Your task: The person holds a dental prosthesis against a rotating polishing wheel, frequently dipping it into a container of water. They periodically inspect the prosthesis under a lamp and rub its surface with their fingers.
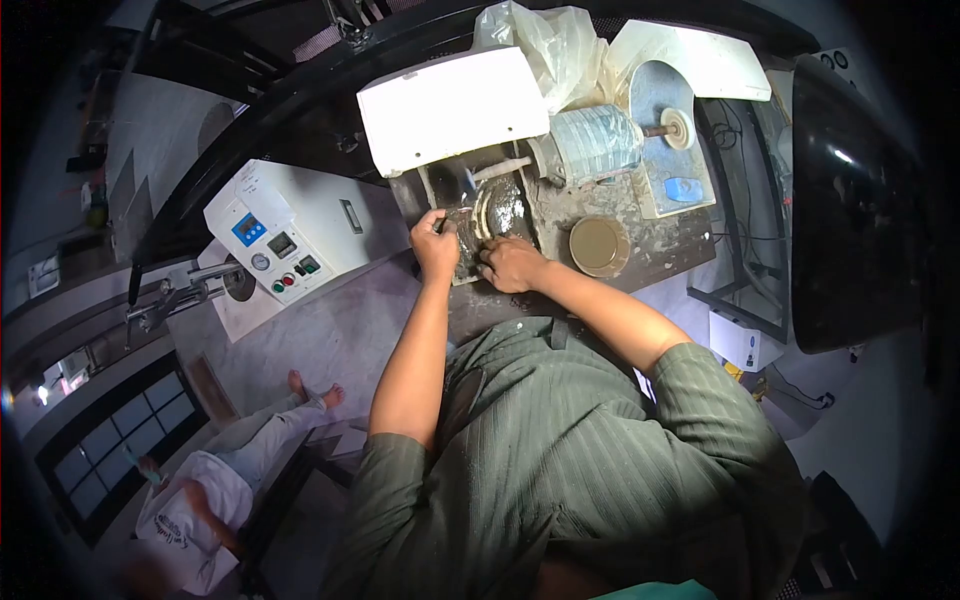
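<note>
Both my hands are at a wet, shiny tray (pixel 510 205) under a white hood (pixel 455 110). My left hand (pixel 435 250) is closed in a pinch at the tray's left side, around something small and dark that I cannot make out. Across from it, my right hand (pixel 513 266) rests at the tray's front with its fingers curled down; whatever lies under them is hidden. A pale curved band (pixel 482 215) shows inside the tray, just beyond my right fingers. Close to my right wrist stands a round bowl (pixel 600 247) of murky brown liquid.
Right of the hood lies a motor (pixel 597 145) wrapped in clear plastic, its spindle bearing a pale wheel (pixel 678 128). A blue block (pixel 683 190) sits below that wheel. At left stands a white control box (pixel 290 235). Another person (pixel 200 505) sits at lower left.
</note>
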Motion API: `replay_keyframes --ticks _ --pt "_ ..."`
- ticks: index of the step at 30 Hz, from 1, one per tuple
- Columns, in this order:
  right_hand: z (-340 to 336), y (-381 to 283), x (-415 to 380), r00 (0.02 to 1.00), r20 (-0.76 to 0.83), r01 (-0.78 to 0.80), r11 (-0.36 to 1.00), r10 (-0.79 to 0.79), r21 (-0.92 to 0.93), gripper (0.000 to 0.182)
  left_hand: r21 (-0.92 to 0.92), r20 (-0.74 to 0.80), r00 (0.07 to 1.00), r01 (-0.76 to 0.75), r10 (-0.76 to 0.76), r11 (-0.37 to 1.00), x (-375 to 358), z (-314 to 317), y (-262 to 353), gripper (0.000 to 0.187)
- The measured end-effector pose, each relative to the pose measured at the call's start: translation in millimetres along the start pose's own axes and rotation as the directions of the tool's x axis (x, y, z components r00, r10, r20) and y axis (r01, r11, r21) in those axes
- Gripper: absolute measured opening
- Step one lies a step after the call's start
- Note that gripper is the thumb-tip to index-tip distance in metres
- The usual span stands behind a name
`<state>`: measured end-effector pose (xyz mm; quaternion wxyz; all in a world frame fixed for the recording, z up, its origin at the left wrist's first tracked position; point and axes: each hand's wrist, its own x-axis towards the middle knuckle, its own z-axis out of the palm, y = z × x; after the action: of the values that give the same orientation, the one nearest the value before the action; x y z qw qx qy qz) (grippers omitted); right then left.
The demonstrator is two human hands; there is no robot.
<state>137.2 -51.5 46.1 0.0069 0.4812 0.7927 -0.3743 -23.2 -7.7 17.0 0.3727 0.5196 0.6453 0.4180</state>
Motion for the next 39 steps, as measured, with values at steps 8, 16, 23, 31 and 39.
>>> replay_keyframes --ticks 8,16,23,31,39 --pt "-35 25 1 0.973 -0.13 -0.037 0.682 0.191 0.73 0.022 0.111 0.051 0.999 0.012 -0.017 0.994 0 4 -1 0.014" --pt "-34 22 24 0.842 -0.514 0.053 0.922 0.166 0.384 0.033 -0.223 0.086 0.931 0.364 -0.354 0.904 2 23 -2 0.015" --pt "-34 25 47 0.781 -0.492 -0.063 0.832 0.385 0.551 0.023 -0.388 0.045 0.902 0.413 -0.43 0.824 17 31 19 0.018" --pt "-34 25 45 0.784 -0.462 -0.091 0.812 0.415 0.576 0.018 -0.392 0.123 0.89 0.45 -0.439 0.802 19 24 8 0.02" --pt "-36 29 48 0.799 -0.444 -0.129 0.838 0.404 0.531 0.015 -0.361 0.11 0.865 0.493 -0.489 0.792 21 24 15 0.02"
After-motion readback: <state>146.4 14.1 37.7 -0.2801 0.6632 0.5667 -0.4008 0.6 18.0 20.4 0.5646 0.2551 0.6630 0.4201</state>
